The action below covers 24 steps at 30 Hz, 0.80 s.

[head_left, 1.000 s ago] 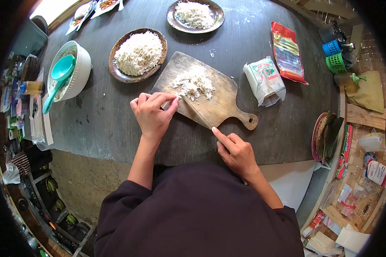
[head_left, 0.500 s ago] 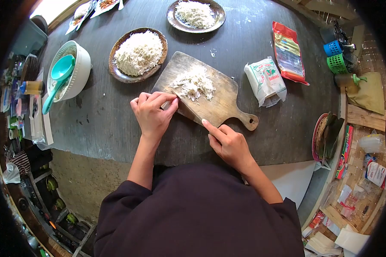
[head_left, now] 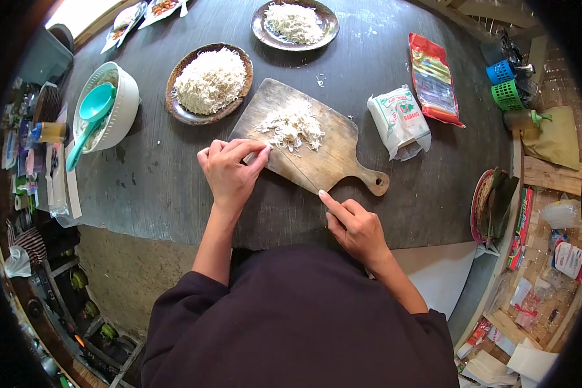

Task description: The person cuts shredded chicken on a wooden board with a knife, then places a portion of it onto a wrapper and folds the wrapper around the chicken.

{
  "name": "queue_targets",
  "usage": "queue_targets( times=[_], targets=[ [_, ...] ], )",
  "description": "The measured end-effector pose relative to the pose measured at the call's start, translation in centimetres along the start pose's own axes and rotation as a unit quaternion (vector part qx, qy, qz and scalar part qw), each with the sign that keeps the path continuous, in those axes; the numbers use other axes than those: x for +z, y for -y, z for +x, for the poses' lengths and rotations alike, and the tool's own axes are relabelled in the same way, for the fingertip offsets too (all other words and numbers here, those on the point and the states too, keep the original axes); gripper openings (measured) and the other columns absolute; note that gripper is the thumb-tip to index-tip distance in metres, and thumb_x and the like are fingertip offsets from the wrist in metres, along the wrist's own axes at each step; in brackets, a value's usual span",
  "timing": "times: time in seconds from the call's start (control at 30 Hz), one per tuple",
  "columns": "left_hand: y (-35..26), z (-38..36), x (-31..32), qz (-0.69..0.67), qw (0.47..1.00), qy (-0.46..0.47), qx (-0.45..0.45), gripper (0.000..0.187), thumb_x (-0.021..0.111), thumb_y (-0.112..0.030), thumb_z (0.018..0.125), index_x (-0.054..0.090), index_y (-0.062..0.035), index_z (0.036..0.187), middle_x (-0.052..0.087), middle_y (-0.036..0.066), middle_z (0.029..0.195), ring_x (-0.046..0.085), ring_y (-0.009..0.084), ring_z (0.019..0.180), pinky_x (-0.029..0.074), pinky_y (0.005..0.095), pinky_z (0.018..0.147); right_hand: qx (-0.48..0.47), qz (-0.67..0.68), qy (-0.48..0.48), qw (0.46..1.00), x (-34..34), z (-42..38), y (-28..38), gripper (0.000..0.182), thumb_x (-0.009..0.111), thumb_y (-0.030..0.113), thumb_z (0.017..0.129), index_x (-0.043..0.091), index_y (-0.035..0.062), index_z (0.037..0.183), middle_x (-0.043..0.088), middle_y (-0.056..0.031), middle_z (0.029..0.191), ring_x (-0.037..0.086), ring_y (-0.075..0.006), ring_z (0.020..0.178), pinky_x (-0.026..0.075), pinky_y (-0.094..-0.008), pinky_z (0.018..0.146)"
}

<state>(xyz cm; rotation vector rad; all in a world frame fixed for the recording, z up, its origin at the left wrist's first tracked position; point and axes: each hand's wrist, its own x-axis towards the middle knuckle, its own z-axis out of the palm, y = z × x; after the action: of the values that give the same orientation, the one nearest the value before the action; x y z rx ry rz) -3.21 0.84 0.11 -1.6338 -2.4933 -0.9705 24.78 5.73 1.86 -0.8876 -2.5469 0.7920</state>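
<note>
A wooden cutting board [head_left: 333,152] with a handle lies at a slant on the table, bearing a small heap of white shreds [head_left: 294,127]. My right hand [head_left: 355,226] is closed around a knife [head_left: 299,171], index finger stretched along its top. The thin blade, seen nearly edge-on, lies over the board's near edge with its far end close to my left fingertips. Over the board's near left corner, my left hand [head_left: 229,169] is closed in a pinch, with a bit of white at the fingertips too small to name.
Beyond the board stand a brown plate [head_left: 171,107] heaped with white shreds and another plate [head_left: 258,29] with a smaller heap. A white basin [head_left: 124,123] holding a turquoise ladle [head_left: 97,103] is at left. To the right lie a white package [head_left: 401,123] and a red packet [head_left: 435,81].
My right hand has drawn the knife slightly toward me and to the right. The left hand and the heap on the board look nearly the same.
</note>
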Motion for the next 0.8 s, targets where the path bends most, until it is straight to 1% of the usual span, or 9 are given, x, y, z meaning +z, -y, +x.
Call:
queue_targets(
  times=[0.23,0.3,0.53,0.67,0.8],
  targets=[
    [0.0,0.1,0.0,0.006,1.000,-0.003,0.005,0.008,0.085,-0.027,0.085,0.084,-0.0221,0.092,0.079,-0.011,0.096,0.059,0.0128,0.089,0.034,0.0354,0.092,-0.013,0.011,0.012,1.000,0.5,1.3,0.4,0.055,0.074,0.012,0.093,0.065,0.0219,0.147,0.058,-0.0068,0.077,0.062,-0.0263,0.057,0.056,-0.0418,0.054],
    [0.1,0.1,0.0,0.001,1.000,-0.002,0.005,0.008,0.085,-0.026,0.085,0.084,-0.0222,0.092,0.078,-0.012,0.096,0.059,0.0128,0.089,0.034,0.0355,0.092,-0.011,0.015,0.017,1.000,0.5,1.7,0.3,0.056,0.074,0.012,0.093,0.065,0.0221,0.147,0.059,-0.0075,0.077,0.063,-0.0278,0.057,0.056,-0.0426,0.054],
    [0.1,0.1,0.0,0.001,1.000,-0.002,0.006,0.007,0.085,-0.026,0.086,0.083,-0.0225,0.092,0.078,-0.012,0.095,0.058,0.0124,0.087,0.033,0.0350,0.091,-0.011,0.013,0.013,1.000,1.4,3.1,0.3,0.055,0.074,0.011,0.093,0.066,0.0222,0.146,0.059,-0.0087,0.076,0.064,-0.0294,0.056,0.056,-0.0434,0.054],
    [0.1,-0.1,0.0,-0.002,1.000,0.010,-0.013,0.008,0.085,-0.027,0.086,0.083,-0.0222,0.092,0.078,-0.011,0.094,0.059,0.0120,0.084,0.033,0.0348,0.092,-0.010,0.010,0.011,1.000,1.1,2.1,0.0,0.054,0.074,0.010,0.093,0.067,0.0216,0.145,0.058,-0.0077,0.076,0.064,-0.0276,0.056,0.056,-0.0422,0.053],
    [0.2,-0.2,0.1,-0.008,1.000,-0.005,0.001,0.009,0.086,-0.028,0.087,0.084,-0.0216,0.092,0.079,-0.010,0.094,0.059,0.0118,0.084,0.033,0.0349,0.091,-0.003,0.000,0.012,1.000,0.4,0.4,-0.3,0.055,0.075,0.011,0.093,0.067,0.0213,0.146,0.057,-0.0062,0.076,0.061,-0.0245,0.056,0.056,-0.0405,0.053]
  ],
)
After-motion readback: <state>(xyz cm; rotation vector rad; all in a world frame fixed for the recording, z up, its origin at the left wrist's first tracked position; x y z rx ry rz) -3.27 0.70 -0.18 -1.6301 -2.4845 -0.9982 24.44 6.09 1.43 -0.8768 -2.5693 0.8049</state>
